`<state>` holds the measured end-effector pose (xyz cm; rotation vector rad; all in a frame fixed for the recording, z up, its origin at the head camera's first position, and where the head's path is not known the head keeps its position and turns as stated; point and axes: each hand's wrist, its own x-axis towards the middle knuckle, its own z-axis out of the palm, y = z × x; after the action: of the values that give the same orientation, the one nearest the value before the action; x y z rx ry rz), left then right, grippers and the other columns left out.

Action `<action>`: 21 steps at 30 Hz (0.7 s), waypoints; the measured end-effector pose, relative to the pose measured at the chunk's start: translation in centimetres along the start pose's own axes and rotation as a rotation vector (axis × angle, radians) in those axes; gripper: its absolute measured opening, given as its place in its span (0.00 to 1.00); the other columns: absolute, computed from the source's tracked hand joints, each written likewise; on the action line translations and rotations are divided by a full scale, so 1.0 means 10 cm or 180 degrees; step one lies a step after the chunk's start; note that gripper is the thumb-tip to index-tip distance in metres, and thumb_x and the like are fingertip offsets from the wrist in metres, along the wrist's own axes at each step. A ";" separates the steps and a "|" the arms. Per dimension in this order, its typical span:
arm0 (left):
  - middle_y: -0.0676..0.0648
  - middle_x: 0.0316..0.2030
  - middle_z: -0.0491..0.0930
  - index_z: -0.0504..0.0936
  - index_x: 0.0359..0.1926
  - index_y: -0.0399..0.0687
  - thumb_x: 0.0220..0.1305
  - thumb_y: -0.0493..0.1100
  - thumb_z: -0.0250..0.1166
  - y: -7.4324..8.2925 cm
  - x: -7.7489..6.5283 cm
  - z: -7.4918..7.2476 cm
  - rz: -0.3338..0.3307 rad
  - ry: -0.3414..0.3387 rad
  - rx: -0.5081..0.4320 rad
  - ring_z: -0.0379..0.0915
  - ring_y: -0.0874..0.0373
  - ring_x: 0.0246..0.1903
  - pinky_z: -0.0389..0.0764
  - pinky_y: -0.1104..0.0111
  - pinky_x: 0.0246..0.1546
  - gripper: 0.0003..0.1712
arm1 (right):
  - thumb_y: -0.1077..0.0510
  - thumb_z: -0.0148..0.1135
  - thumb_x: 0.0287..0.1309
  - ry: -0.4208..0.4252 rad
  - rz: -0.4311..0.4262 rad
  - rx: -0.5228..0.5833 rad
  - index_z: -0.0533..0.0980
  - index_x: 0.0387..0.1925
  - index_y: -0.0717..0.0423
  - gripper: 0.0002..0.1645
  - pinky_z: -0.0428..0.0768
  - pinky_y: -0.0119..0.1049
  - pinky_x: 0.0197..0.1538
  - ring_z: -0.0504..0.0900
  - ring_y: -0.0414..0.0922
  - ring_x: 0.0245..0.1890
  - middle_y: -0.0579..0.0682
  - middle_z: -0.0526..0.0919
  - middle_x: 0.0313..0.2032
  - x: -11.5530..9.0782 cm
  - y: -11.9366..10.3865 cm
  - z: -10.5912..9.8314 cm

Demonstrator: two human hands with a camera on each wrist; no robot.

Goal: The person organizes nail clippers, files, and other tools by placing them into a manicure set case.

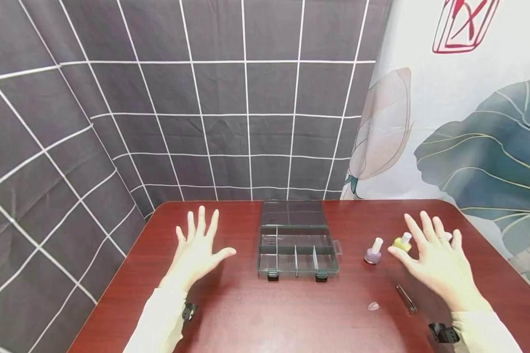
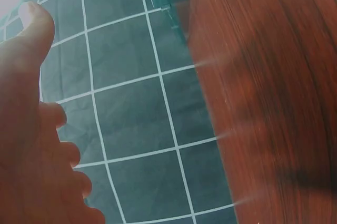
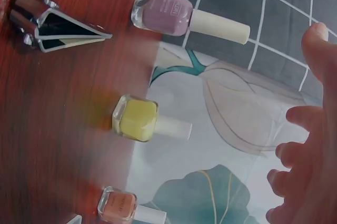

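My left hand hovers over the left part of the table with fingers spread, holding nothing. To its right, a clear plastic compartment box lies with its lid tipped back. My right hand is likewise spread and holds nothing. Near it stand a purple nail polish bottle and a yellow nail polish bottle. A peach nail polish bottle appears in the right wrist view; in the head view that hand mostly hides it. A nail clipper lies below the hand, left of the wrist.
A small clear, petal-shaped piece lies left of the nail clipper. The reddish-brown table backs onto a grey gridded curtain and a floral cloth. Black wrist straps circle both sleeves.
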<state>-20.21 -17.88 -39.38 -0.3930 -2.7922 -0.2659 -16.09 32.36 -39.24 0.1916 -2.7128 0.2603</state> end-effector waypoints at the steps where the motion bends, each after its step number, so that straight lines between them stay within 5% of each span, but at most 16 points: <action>1: 0.37 0.71 0.35 0.44 0.73 0.52 0.50 0.76 0.54 0.01 0.01 0.00 0.0008 0.0006 -0.0015 0.26 0.35 0.68 0.40 0.31 0.56 0.59 | 0.33 0.57 0.52 0.0008 -0.0003 0.0014 0.48 0.72 0.52 0.54 0.22 0.60 0.62 0.40 0.64 0.68 0.68 0.48 0.68 0.00 -0.01 0.00; 8: 0.38 0.71 0.34 0.44 0.73 0.50 0.50 0.80 0.47 0.02 0.03 0.03 0.0050 -0.0022 -0.0025 0.25 0.37 0.68 0.39 0.35 0.59 0.60 | 0.36 0.59 0.54 0.0103 -0.0015 0.0149 0.54 0.69 0.59 0.51 0.32 0.55 0.67 0.54 0.64 0.65 0.69 0.61 0.62 -0.01 -0.08 -0.04; 21: 0.35 0.71 0.37 0.42 0.73 0.43 0.53 0.73 0.56 0.14 0.04 0.06 0.0077 -0.0076 -0.0181 0.30 0.38 0.69 0.39 0.42 0.64 0.60 | 0.47 0.67 0.48 0.0551 -0.0356 0.0112 0.70 0.55 0.63 0.36 0.49 0.49 0.68 0.72 0.62 0.52 0.67 0.76 0.50 -0.04 -0.16 -0.02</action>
<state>-20.34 -16.35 -39.59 -0.4457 -2.8064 -0.3378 -15.33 30.87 -38.98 0.3150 -2.5176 0.2786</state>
